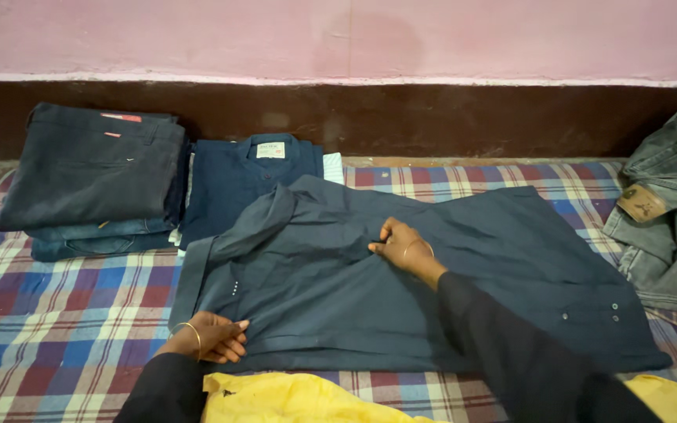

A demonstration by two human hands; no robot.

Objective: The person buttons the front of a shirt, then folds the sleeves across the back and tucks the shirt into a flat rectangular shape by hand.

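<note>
A dark blue shirt lies spread flat, back up, on a checked bedsheet. My left hand, with a gold bangle on the wrist, rests on the shirt's near edge with its fingers pinching the fabric. Near the shirt's middle, below the collar, my right hand pinches a fold of the cloth. Both arms wear black sleeves.
A stack of folded dark trousers and jeans sits at the back left. Beside it lies a folded navy shirt. Crumpled grey jeans lie at the right edge. A yellow garment lies at the near edge. A pink and brown wall runs behind.
</note>
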